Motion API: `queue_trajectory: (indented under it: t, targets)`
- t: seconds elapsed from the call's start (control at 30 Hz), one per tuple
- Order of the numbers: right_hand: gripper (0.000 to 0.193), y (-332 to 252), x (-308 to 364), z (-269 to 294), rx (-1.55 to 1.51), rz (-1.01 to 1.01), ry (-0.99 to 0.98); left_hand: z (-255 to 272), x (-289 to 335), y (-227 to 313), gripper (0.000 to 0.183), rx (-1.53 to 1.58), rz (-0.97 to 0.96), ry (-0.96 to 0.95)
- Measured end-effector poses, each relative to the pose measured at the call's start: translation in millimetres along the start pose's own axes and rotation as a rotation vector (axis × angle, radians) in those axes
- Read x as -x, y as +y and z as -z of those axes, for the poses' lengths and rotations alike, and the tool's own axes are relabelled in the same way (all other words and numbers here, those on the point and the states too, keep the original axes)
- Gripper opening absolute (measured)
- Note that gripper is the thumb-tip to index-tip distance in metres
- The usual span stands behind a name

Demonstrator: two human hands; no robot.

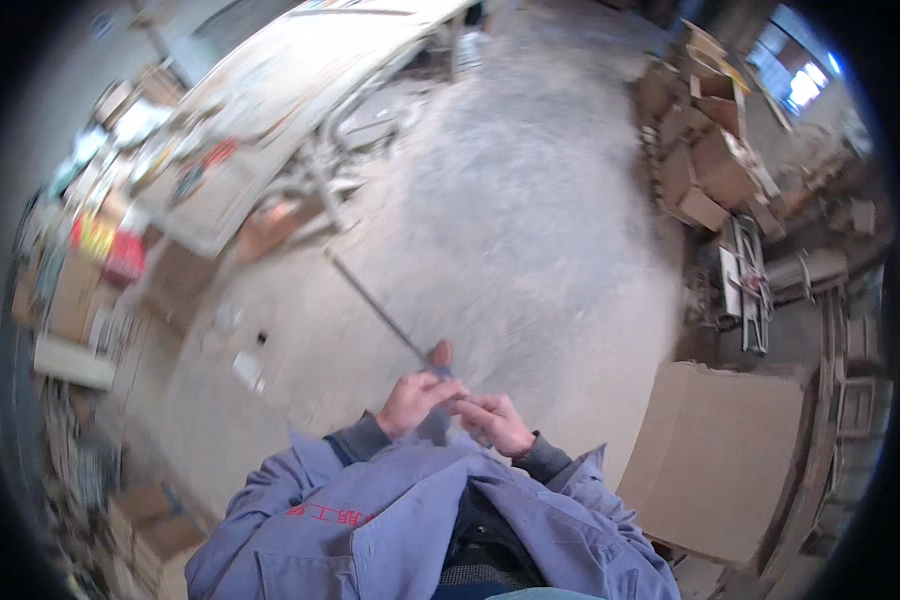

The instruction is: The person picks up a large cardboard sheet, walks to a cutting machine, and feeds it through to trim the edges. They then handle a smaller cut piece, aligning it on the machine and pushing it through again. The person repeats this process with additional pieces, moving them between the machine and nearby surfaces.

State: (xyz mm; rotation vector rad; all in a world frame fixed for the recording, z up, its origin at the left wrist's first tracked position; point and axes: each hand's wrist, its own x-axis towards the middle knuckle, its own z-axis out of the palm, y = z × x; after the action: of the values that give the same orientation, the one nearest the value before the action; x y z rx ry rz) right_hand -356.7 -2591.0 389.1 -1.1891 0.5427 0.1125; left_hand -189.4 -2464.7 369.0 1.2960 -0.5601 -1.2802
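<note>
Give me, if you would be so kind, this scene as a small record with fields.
Item: rod, long, thin and dark with a yellowish tip, slanting toward the upper left
Hands: left hand and right hand meet at the rod's near end
Grip: blurred; which hand holds it is unclear
Clothing: bluish jacket
Left side: cluttered table
Right side: cardboard boxes, flat cardboard sheet

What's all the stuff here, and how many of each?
Rod: one, dark, at the hands
Table: one, pale, upper left
Boxes: several, brown, right and left
Cardboard sheet: one, brown, lower right
Packaging: some, red and yellow, left
Scrap: one, white, floor, left
Window: one, bluish-white, upper right
Floor: one, grey, middle
Clutter: too blurred to count, mixed, both sides
Jacket: one, blue-grey, bottom
Left hand: one, bare, on the rod
Right hand: one, bare, beside left
</note>
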Motion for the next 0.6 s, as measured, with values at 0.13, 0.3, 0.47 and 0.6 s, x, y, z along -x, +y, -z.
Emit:
queue_trajectory:
  t: [0.13,0.3,0.47,0.6]
  targets:
    - [0.031,-43,-86,102,-0.040,-0.121,0.093,6,-153,21,0.025,0.017,0.007,0.043]
    - [0.028,-107,-144,246,-0.027,-0.075,0.269,-3,-352,80,0.019,0.113,-0.042,0.113]
    - [0.027,-178,-177,344,-0.068,-0.050,0.377,-30,-511,161,0.015,-0.095,-0.017,-0.168]
    - [0.023,-220,-233,446,-0.270,0.019,0.444,-68,-654,195,0.014,-0.121,-0.020,-0.312]
